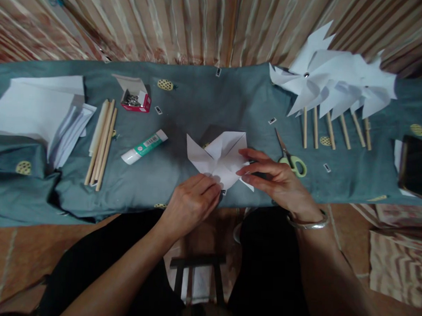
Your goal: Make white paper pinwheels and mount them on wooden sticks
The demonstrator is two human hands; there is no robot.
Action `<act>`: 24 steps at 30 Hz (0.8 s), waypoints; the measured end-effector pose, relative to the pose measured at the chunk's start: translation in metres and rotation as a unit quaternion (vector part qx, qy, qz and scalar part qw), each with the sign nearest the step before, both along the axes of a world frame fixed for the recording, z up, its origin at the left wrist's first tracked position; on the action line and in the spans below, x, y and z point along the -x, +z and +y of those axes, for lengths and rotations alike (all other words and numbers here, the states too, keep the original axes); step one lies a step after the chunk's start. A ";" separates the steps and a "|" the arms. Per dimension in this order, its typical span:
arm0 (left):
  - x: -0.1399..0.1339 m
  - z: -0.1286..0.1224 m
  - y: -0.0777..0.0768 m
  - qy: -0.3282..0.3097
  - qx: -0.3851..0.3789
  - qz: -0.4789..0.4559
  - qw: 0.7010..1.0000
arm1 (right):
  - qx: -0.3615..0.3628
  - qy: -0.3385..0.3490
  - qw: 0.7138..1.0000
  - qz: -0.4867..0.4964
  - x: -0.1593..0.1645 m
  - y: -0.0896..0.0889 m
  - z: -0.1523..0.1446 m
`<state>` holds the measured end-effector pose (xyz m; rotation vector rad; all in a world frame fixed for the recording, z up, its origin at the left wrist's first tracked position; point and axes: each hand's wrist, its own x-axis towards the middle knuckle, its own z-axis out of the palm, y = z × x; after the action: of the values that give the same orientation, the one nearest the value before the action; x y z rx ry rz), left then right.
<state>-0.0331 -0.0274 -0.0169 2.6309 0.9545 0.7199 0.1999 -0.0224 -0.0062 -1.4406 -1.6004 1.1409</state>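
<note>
A white paper pinwheel (218, 151), cut and partly folded, lies close to the front edge of the cloth-covered table. My left hand (193, 197) is closed on its lower part, fingers pressed together over the paper. On the right side my right hand (269, 174) touches the paper with spread fingers. Just beyond that hand lie scissors (294, 164) with light green handles. A glue stick (144, 147) with a green label rests to the left of the paper. The paper's underside near my left fingertips is hidden.
Finished white pinwheels (340, 84) on wooden sticks lie at the back right. Loose wooden sticks (102, 146) and folded white paper (41, 108) are on the left. A small open red box (135, 99) holds metal pins. A dark phone (416, 167) lies at the right edge.
</note>
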 end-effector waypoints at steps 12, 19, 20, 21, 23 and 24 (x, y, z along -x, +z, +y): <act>-0.002 -0.001 0.003 -0.008 0.000 0.031 0.999 | -0.100 -0.061 0.989 -0.089 0.031 -0.018 0.005; -0.001 -0.001 0.003 -0.010 0.010 0.022 1.000 | -0.135 -0.078 0.975 -0.156 0.042 -0.017 0.005; -0.001 -0.001 0.003 -0.010 0.011 0.021 1.000 | -0.137 -0.080 0.974 -0.159 0.043 -0.018 0.005; -0.001 -0.001 0.003 -0.009 0.012 0.020 1.000 | -0.140 -0.082 0.974 -0.161 0.043 -0.018 0.006; -0.001 -0.001 0.004 -0.008 0.013 0.017 1.000 | -0.143 -0.082 0.973 -0.164 0.044 -0.018 0.006; -0.001 -0.001 0.004 -0.008 0.014 0.015 1.000 | -0.140 -0.081 0.973 -0.167 0.044 -0.018 0.006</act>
<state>-0.0322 -0.0285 -0.0133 2.6298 0.9443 0.6597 0.1558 -0.0161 -0.0245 -1.5953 -1.7494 0.5732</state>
